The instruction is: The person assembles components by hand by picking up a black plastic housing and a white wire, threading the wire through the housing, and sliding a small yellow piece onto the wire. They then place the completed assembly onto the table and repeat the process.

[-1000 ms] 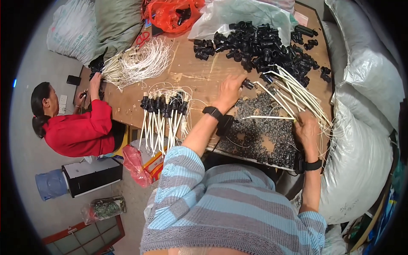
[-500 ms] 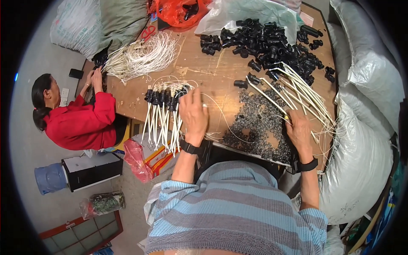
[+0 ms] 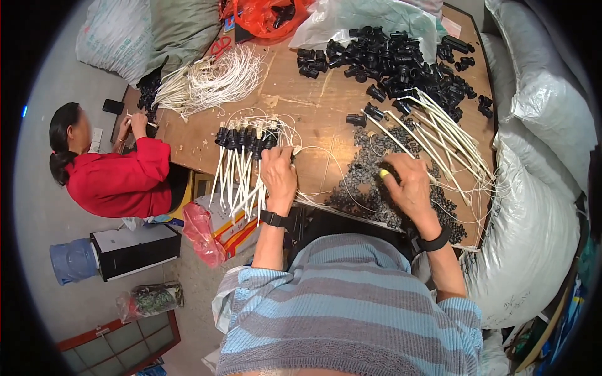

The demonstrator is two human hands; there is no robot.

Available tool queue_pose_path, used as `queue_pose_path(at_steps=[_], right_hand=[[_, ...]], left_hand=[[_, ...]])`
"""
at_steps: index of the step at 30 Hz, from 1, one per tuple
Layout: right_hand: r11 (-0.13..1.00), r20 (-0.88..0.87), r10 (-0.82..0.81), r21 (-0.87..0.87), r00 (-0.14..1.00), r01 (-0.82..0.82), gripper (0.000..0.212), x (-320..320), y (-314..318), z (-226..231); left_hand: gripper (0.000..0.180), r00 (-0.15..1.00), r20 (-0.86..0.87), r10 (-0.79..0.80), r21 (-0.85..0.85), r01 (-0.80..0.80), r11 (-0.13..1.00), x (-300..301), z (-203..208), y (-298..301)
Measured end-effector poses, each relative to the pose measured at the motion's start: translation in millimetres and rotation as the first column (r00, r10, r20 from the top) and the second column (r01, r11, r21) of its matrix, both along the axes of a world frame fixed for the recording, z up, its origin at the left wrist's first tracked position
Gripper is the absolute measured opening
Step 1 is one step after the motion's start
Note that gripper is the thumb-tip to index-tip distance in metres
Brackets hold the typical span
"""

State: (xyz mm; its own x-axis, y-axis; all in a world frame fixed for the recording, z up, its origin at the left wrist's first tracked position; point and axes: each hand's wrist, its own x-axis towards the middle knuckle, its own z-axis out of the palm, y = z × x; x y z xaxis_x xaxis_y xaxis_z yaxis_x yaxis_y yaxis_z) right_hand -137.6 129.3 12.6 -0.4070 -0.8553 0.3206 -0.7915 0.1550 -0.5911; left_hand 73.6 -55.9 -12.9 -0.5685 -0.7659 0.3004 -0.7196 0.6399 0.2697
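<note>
My left hand (image 3: pixel 279 178) is closed at the right end of a row of black lamp-holder-like sockets (image 3: pixel 241 141). White sleeved leads hang from the row over the table's front edge. Fingers hide whatever this hand grips, beside a thin white wire. My right hand (image 3: pixel 409 188), with a yellow cover on the thumb tip (image 3: pixel 384 173), is low over a spread of small black parts (image 3: pixel 360 182). Its fingers curl towards the thumb, and anything between them is hidden. Beyond it lies a fan of white sleeved wires (image 3: pixel 445 135), partly over the small parts.
A heap of black sockets (image 3: pixel 401 62) covers the back right of the wooden table (image 3: pixel 295 81). Bundled white wires (image 3: pixel 219 81) and red scissors (image 3: pixel 221 46) lie back left. A co-worker in red (image 3: pixel 122 178) handles parts at the left edge. Full white sacks (image 3: pixel 520 232) flank the right.
My right hand has moved left from the white wires to the small black parts. My left hand has shifted slightly down, its fingers now more curled. The co-worker's hands have moved a little.
</note>
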Motion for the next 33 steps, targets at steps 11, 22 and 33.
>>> queue_pose_path(at_steps=[11,22,33], right_hand=[[0.997,0.703,0.081,-0.044,0.706,-0.071,0.029,36,-53,-22],[0.993,0.984,-0.013,0.032,0.177,-0.109,0.009,34,-43,-14],[0.934,0.134,0.091,-0.356,0.987,-0.038,0.005,52,-36,-19]], left_hand=[[0.046,0.878,-0.328,-0.348,0.128,0.406,0.905,-25,28,45],[0.044,0.900,-0.287,-0.329,0.159,0.384,0.910,-30,33,58],[0.049,0.942,-0.255,-0.218,0.255,0.283,0.925,-24,27,54]])
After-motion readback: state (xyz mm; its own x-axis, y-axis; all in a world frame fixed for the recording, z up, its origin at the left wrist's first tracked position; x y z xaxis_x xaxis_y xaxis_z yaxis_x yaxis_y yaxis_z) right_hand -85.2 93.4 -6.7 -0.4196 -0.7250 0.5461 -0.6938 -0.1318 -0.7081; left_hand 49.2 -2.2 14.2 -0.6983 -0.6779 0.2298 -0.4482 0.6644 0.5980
